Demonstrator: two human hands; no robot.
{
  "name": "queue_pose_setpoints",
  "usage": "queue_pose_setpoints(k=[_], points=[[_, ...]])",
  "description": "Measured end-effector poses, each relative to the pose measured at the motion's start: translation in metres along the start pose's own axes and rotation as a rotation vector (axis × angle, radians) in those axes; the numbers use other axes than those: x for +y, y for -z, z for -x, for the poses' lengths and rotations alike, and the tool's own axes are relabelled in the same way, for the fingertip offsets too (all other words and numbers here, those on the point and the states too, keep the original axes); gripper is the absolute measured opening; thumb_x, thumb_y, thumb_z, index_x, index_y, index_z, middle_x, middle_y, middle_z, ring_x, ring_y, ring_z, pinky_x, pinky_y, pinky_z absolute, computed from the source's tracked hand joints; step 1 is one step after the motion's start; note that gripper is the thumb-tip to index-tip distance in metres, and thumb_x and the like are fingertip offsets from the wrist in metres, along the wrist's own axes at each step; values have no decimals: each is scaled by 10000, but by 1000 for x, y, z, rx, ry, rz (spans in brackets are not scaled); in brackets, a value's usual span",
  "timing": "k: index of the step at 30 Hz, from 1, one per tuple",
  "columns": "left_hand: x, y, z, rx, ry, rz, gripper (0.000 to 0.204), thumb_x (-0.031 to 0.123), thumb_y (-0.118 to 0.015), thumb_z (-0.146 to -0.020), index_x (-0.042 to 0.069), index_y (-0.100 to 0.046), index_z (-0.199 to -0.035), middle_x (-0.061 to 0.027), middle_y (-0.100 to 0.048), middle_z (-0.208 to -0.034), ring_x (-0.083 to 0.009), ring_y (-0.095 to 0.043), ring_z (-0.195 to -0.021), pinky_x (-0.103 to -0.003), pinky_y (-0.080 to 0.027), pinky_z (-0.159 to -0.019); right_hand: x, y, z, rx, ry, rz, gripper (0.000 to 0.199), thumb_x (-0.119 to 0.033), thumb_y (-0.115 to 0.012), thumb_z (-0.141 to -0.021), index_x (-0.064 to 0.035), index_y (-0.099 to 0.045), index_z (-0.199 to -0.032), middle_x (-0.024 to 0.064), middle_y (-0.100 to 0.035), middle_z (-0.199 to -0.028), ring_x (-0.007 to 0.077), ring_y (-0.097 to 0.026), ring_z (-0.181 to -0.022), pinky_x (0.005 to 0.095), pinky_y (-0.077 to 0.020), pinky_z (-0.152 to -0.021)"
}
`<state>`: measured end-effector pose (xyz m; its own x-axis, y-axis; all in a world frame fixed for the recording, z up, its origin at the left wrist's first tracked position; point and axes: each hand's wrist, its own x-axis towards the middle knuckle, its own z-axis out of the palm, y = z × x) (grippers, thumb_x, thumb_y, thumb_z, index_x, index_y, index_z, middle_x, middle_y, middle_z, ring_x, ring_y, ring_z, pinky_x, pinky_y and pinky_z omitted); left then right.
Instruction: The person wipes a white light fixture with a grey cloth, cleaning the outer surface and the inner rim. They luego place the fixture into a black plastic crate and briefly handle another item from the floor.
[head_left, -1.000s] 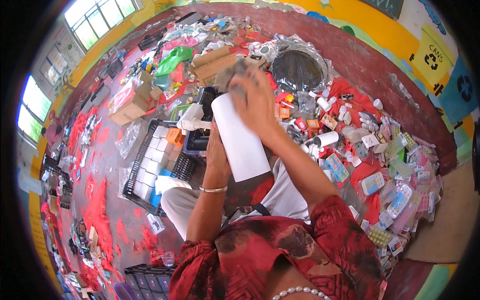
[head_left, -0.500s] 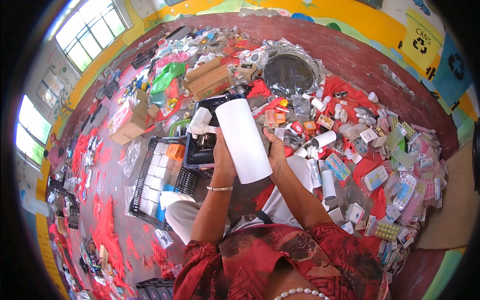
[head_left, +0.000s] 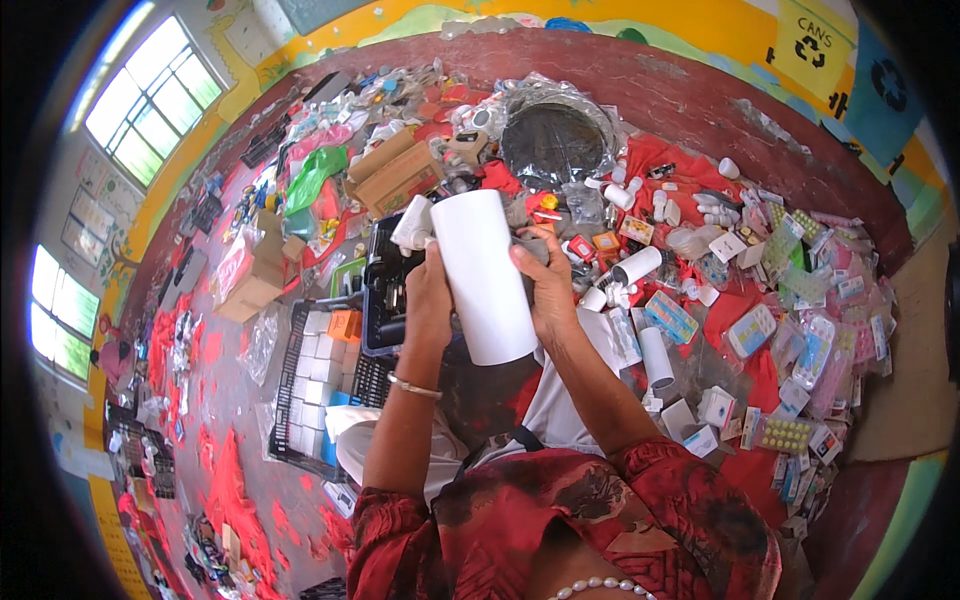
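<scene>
The left hand (head_left: 428, 300) and right hand (head_left: 550, 290) grip a white cylinder (head_left: 485, 280) between them; below spreads a red-patched grey floor (head_left: 232, 385), cluttered; bright windows (head_left: 160, 100) interrupt painted walls (head_left: 670, 95).

Dark crate (head_left: 380, 350) crowds left hand (head_left: 428, 302); space between forearms (head_left: 405, 420) open.

Daylight shows in two barred windows, an upper one (head_left: 155, 100) and a lower one (head_left: 60, 310), in the pale left wall (head_left: 225, 45), where posters (head_left: 88, 222) hang. The far wall (head_left: 690, 110) is dark red low down, its paint chipped, with a yellow band (head_left: 690, 38) above. At upper right are a painted yellow bin (head_left: 812, 55) and a blue one (head_left: 882, 105), each with an arrow symbol. The grey floor (head_left: 240, 385) has red patches (head_left: 235, 490); a brown panel (head_left: 905, 385) stands at right.
</scene>
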<state>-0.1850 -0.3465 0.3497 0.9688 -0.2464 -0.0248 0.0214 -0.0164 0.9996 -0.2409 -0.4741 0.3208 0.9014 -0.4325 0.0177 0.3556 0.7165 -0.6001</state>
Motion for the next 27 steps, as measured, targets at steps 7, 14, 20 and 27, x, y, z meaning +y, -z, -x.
queue_pose_setpoints(k=[7, 14, 20, 27], points=[[-3, 4, 11, -99, 135, 504, 505, 412, -341, -956, -9, -463, -1206, -108, -563, -1115, -186, -577, -979, -313, -484, -819, 8, -12, 2, 6, 339, 484, 347, -36, -720, -707, -54, -534, -999, 55, -567, -905, 125, -555, -798, 255, -473, -699], [-8, 19, 19, -322, 216, 704, 486, 402, -445, -920, -9, -473, -1177, -115, -589, -1048, -205, -593, -930, -333, -501, -794, 14, -16, 4, 68, 139, 260, 302, -70, -710, -717, -32, -561, -978, 77, -527, -984, 137, -506, -918, 259, -425, -781], [-28, 24, 18, -228, 164, 806, 494, 419, -488, -894, 32, -464, -1200, -115, -579, -1084, -218, -589, -946, -374, -500, -825, 7, -21, 14, 55, 463, 529, 206, -43, -660, -753, -44, -586, -945, 92, -536, -990, 154, -502, -962, 276, -427, -796], [-36, 30, 15, -548, -205, 934, 491, 352, -471, -908, 48, -386, -1284, -121, -532, -1185, -226, -541, -1066, -367, -451, -914, -13, -52, 50, -724, 917, 1259, 231, -84, -704, -659, -107, -612, -870, 133, -520, -1062, 332, -501, -979, 413, -407, -840]])
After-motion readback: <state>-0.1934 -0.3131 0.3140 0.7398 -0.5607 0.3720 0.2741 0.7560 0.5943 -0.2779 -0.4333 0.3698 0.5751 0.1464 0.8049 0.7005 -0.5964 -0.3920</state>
